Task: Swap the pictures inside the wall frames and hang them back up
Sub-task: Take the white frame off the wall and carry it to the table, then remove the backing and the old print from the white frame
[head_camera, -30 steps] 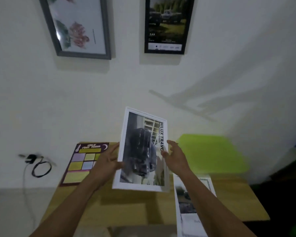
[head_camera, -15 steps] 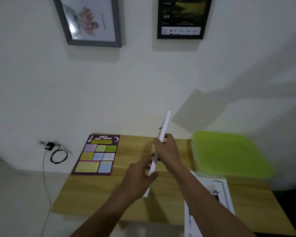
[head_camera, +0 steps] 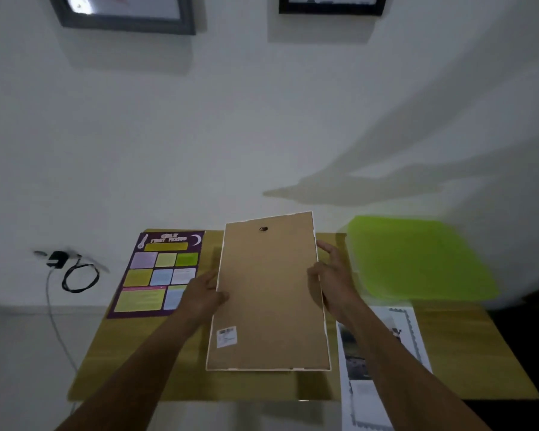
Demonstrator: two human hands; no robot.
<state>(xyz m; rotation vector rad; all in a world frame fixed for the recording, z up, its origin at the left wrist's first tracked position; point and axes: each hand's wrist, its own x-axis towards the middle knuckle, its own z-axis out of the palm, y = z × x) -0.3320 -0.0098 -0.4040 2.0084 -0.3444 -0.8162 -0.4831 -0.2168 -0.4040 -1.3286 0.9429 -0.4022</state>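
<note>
Both hands hold a white frame (head_camera: 268, 293) back side up, just above the wooden worktop (head_camera: 467, 346). The left hand (head_camera: 204, 295) grips the frame's left edge with the thumb on the brown backing board; the right hand (head_camera: 335, 278) clasps the right edge, fingers spread along it. A small hanger hook (head_camera: 263, 228) sits near the frame's far end and a sticker (head_camera: 227, 336) near its close left corner. Left of the left hand, a purple chart (head_camera: 159, 273) lies flat on the worktop. Right of the right hand lies a green lid (head_camera: 417, 259), and under the right forearm a printed picture (head_camera: 399, 337) lies on the worktop. Above the hands, a grey frame (head_camera: 125, 18) and a black frame (head_camera: 332, 6) hang on the wall. Far left, a charger with coiled cable (head_camera: 72, 272) is plugged into the wall.
</note>
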